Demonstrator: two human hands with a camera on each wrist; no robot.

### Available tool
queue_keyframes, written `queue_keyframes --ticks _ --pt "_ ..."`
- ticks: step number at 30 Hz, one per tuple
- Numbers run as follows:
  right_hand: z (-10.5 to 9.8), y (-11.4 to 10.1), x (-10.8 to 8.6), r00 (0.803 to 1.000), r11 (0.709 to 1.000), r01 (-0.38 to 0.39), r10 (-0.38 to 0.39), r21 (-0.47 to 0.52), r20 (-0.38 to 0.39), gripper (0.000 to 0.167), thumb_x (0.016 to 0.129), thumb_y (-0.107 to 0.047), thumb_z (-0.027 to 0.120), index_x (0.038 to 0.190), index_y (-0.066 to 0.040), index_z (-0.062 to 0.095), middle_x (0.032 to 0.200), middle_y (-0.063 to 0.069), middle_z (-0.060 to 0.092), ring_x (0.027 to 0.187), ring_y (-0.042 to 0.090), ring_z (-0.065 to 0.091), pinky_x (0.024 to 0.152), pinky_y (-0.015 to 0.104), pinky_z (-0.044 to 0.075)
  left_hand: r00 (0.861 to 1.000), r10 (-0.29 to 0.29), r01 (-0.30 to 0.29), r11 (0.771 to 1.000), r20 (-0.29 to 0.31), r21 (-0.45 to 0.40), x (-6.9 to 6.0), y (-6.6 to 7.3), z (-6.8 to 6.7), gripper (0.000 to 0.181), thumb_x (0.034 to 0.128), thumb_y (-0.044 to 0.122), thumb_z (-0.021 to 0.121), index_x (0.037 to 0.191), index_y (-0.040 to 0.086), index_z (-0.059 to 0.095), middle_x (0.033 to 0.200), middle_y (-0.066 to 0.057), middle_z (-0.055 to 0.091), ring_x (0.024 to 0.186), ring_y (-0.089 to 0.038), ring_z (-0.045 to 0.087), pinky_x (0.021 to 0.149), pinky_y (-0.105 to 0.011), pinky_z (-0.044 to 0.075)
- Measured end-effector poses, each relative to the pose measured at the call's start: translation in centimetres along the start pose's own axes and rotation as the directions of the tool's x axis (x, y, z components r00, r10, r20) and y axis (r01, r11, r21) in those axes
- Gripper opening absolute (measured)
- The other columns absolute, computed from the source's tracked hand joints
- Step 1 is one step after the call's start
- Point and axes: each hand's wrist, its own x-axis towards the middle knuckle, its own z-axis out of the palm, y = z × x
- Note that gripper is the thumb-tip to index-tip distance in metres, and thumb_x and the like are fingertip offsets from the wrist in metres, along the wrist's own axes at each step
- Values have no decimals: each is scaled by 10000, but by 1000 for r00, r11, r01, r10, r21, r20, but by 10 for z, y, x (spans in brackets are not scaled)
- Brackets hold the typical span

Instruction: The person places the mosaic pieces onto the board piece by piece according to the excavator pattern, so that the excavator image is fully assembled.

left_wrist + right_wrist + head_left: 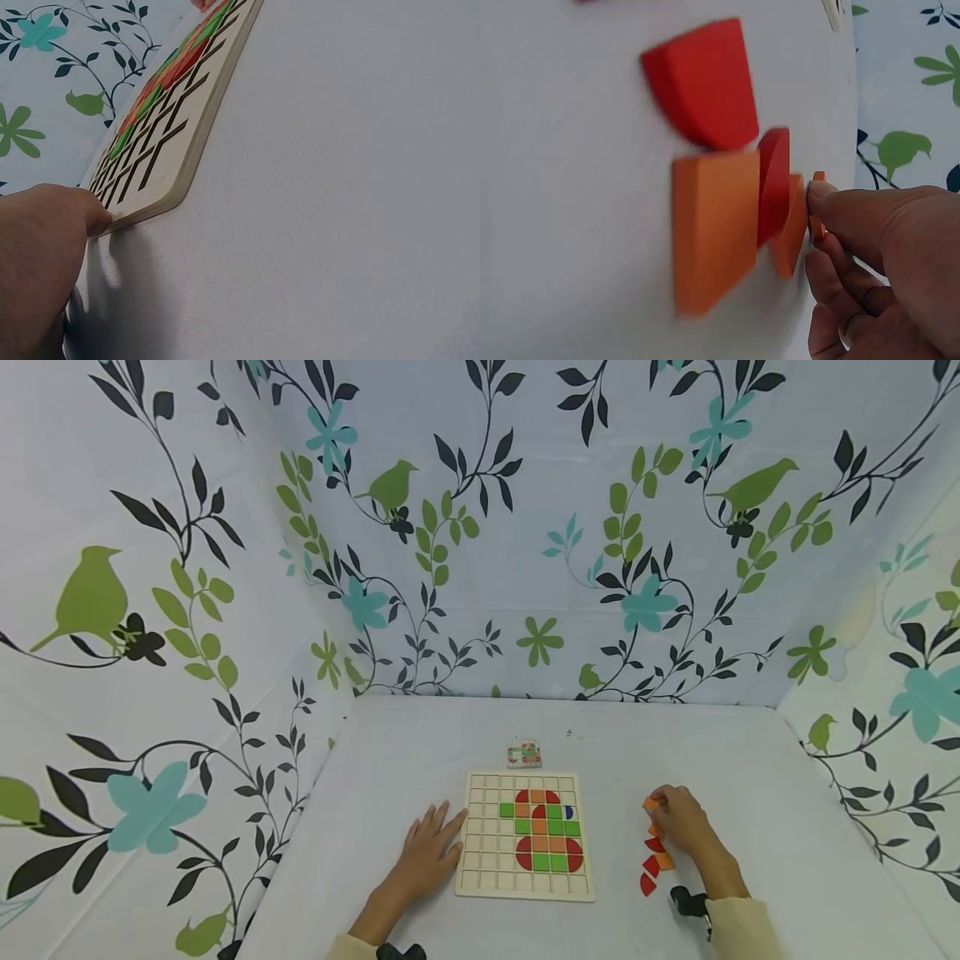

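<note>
A pale wooden grid board [487, 860] lies on the table, with red, orange, green and blue pieces set in its right part. My left hand [426, 860] rests at the board's left side with fingers spread; in the left wrist view its thumb [94, 214] touches the board's edge. To the right of the board, my right hand [682, 822] pinches an orange square tile [650, 804] between thumb and fingers. Below that hand lie several loose pieces, among them an orange tile [716, 232] and a red quarter-round piece [705, 82].
A small picture card [524, 754] lies just behind the board. The white table [405, 735] meets patterned cloth [465, 610] at the back and both sides. Black bands are worn on both wrists.
</note>
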Motion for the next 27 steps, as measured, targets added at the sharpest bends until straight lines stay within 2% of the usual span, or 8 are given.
queue_keyframes --ticks 6,11,13,16,19,22,27 --pt "22 -41 22 1000 1000 1 -1 -20 -9 257 994 -111 692 1179 64 664 1111 220 627 984 331 619 890 585 514 1000 13 -14 1000 -21 -7 -1 0 -1 540 1078 312 542 1606 223 472 1716 -187 305 1591 -476 218 1239 -718 171" --pt "40 -87 36 1000 999 -25 25 -24 -5 263 999 -124 692 1204 40 680 1132 192 632 1001 322 596 945 565 512 1000 8 -8 1000 -3 -13 -1 0 -2 544 1085 319 536 1616 235 455 1726 -174 284 1602 -457 201 1247 -712 162" --pt "49 -104 40 1000 1000 -2 2 -18 7 259 998 -117 686 1209 32 684 1144 186 634 1014 323 605 967 573 504 1000 6 -6 1000 -1 -15 -1 0 -1 546 1082 316 539 1616 236 456 1726 -174 284 1603 -454 202 1245 -716 160" --pt "65 -125 42 996 996 85 -84 -15 30 220 1002 -128 704 1183 -3 695 1115 144 637 1008 299 626 964 573 494 1000 12 -12 1000 -4 -17 -1 -1 -1 545 1077 310 544 1610 227 465 1721 -183 294 1597 -463 213 1238 -724 168" --pt "81 -144 41 980 981 192 -192 3 60 182 1000 -142 734 1141 -32 699 1066 108 623 983 281 644 925 568 500 1000 21 -21 999 -10 -31 -2 1 -1 545 1072 307 548 1604 214 474 1714 -199 300 1589 -485 216 1231 -733 165" --pt "94 -162 39 953 957 289 -291 31 86 150 1004 -137 733 1117 -45 698 1057 95 614 968 267 635 877 541 510 999 27 -28 999 -18 -38 -1 2 -1 545 1067 294 554 1598 197 482 1707 -215 308 1581 -502 219 1226 -740 165" --pt "111 -190 41 908 918 395 -395 30 136 155 1015 -134 714 1139 -46 681 1061 92 618 950 258 592 834 511 486 999 30 -31 999 -26 -38 -1 0 0 546 1070 292 547 1603 203 475 1703 -221 312 1577 -510 220 1224 -744 159"
